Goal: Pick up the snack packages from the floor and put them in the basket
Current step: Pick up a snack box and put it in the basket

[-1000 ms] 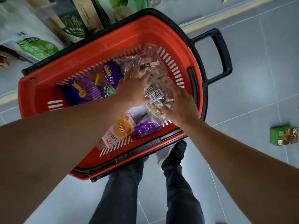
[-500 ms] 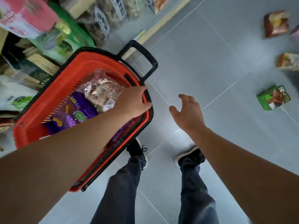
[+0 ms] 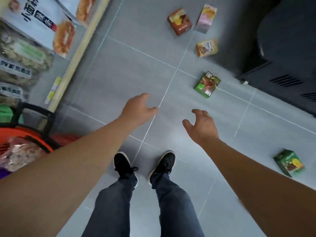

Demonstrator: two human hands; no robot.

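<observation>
Now between pickups, left hand (image 3: 139,109) and right hand (image 3: 201,125) hang spread, empty; next, reach the green cardboard snack box (image 3: 207,84) at one o'clock.

A single head-worn wide-angle view looks steeply down from standing height onto the grey tiled floor (image 3: 119,69). Both bare forearms stretch forward from the bottom corners, black shoes (image 3: 124,165) sit low at centre, and a stocked shelf (image 3: 34,40) bends along the left edge.
</observation>
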